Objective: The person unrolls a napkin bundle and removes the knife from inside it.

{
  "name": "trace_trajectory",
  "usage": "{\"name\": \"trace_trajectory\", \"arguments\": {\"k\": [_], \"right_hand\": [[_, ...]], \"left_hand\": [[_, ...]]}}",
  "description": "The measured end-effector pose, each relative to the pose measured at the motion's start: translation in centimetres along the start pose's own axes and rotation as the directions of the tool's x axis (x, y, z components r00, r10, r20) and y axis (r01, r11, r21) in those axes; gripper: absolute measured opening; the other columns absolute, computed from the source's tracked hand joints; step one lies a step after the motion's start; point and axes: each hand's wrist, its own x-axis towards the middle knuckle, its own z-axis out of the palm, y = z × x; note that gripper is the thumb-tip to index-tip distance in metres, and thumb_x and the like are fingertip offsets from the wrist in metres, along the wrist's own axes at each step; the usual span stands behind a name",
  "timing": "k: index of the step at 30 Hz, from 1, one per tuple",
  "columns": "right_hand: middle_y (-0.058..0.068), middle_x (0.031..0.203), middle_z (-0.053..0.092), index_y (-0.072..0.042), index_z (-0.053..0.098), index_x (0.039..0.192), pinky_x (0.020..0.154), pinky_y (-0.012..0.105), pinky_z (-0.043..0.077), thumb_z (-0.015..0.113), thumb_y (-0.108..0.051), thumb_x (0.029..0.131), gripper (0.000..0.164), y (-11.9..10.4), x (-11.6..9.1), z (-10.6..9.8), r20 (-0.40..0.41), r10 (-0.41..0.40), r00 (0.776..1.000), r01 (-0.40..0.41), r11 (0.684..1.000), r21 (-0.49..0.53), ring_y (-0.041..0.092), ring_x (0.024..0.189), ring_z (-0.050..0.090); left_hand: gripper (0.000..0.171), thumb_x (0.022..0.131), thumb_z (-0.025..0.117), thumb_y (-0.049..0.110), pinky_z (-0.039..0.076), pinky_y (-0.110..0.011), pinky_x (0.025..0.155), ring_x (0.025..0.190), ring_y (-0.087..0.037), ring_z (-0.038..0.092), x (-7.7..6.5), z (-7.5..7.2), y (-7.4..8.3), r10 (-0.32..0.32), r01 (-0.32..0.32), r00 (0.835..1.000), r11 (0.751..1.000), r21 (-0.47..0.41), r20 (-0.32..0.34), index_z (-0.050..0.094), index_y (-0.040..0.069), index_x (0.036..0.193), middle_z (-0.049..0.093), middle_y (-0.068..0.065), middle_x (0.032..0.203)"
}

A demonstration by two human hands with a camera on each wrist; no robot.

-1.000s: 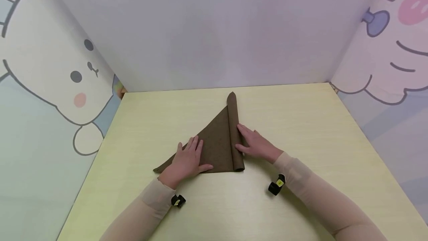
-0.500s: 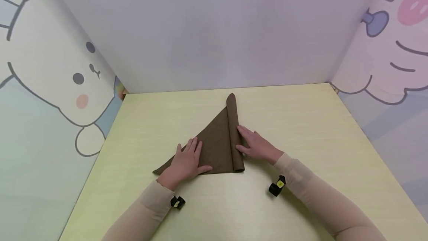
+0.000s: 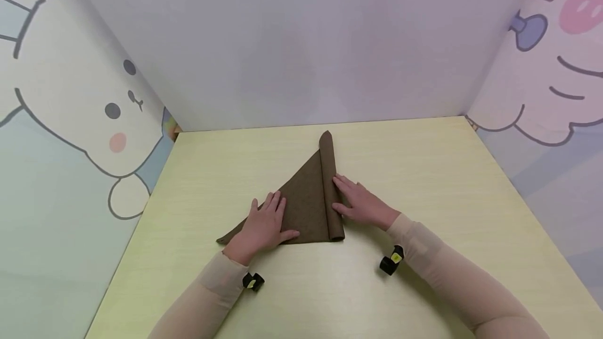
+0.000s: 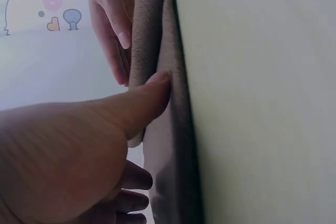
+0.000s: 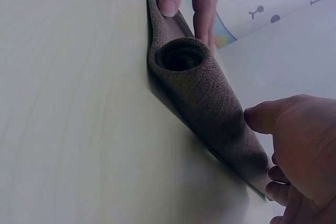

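Note:
A dark brown cloth (image 3: 305,205) lies on the table as a triangle, its right side rolled into a tube (image 3: 328,182) that points toward the back wall. My left hand (image 3: 261,226) rests flat on the cloth's left part, fingers straight and thumb stretched along the front edge. At the tube's right side, my right hand (image 3: 360,203) touches the roll with its fingertips and thumb. In the right wrist view the hollow end of the roll (image 5: 210,98) faces the camera, with the right thumb (image 5: 262,116) against its side.
The pale wooden table (image 3: 424,171) meets a plain light wall (image 3: 301,41) at the back. Side panels printed with cartoon animals (image 3: 85,88) stand left and right. A small black device (image 3: 392,260) is fixed at the right sleeve, another black device (image 3: 253,281) at the left.

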Motion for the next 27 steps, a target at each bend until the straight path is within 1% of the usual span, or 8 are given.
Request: {"name": "trace_trajectory", "arguments": {"k": [4,7,9,12,18,27], "right_hand": [[0.018,0.156,0.024,0.002,0.026,0.150,0.108,0.060,0.023,0.057,-0.038,0.097,0.074,-0.6,0.3,-0.4,-0.021,-0.034,0.999,0.034,0.999,-0.022,0.031,0.142,0.025],[0.018,0.155,0.025,0.002,0.028,0.150,0.107,0.061,0.023,0.058,-0.040,0.096,0.074,-1.1,0.9,-0.7,-0.033,-0.061,0.998,0.059,0.997,-0.059,0.031,0.143,0.024],[0.017,0.156,0.024,0.001,0.029,0.150,0.107,0.062,0.023,0.059,-0.042,0.095,0.076,-1.4,1.5,-0.7,-0.029,-0.067,0.997,0.064,0.994,-0.090,0.032,0.143,0.022],[0.016,0.156,0.023,0.000,0.029,0.150,0.107,0.061,0.023,0.059,-0.045,0.094,0.078,-1.8,2.3,-0.6,-0.015,-0.060,0.998,0.058,0.990,-0.127,0.031,0.144,0.019],[0.014,0.157,0.023,-0.001,0.028,0.151,0.108,0.060,0.021,0.058,-0.050,0.093,0.082,-2.7,3.6,-0.4,0.015,-0.051,0.999,0.053,0.983,-0.175,0.031,0.145,0.016],[0.012,0.158,0.022,-0.003,0.027,0.151,0.109,0.063,0.016,0.056,-0.060,0.089,0.089,-2.9,4.5,0.5,0.048,-0.004,0.999,0.016,0.970,-0.241,0.028,0.146,0.011]], "left_hand": [[0.097,0.086,0.043,0.074,0.024,-0.059,0.107,0.143,-0.033,0.024,0.6,-0.8,0.4,0.016,-0.016,1.000,1.000,0.008,-0.023,0.033,0.002,0.149,0.026,-0.018,0.155],[0.097,0.086,0.042,0.074,0.025,-0.059,0.107,0.142,-0.033,0.024,1.1,-1.3,0.8,0.030,-0.030,0.999,0.999,0.024,-0.017,0.032,0.001,0.149,0.027,-0.018,0.155],[0.097,0.087,0.042,0.074,0.025,-0.058,0.107,0.142,-0.033,0.024,1.4,-1.5,1.0,0.036,-0.036,0.999,0.999,0.040,-0.001,0.032,0.001,0.149,0.027,-0.018,0.155],[0.098,0.087,0.040,0.075,0.025,-0.057,0.108,0.143,-0.033,0.024,1.8,-1.7,1.2,0.039,-0.041,0.999,0.997,0.071,0.023,0.033,0.000,0.149,0.027,-0.018,0.155],[0.100,0.086,0.038,0.077,0.027,-0.056,0.107,0.142,-0.032,0.026,2.3,-1.7,1.1,0.048,-0.051,0.998,0.993,0.111,0.030,0.034,0.000,0.148,0.029,-0.017,0.154],[0.109,0.080,0.038,0.083,0.026,-0.055,0.108,0.143,-0.034,0.023,2.8,-1.5,1.2,0.043,-0.047,0.997,0.996,0.076,0.056,0.028,0.001,0.151,0.024,-0.018,0.156]]}}
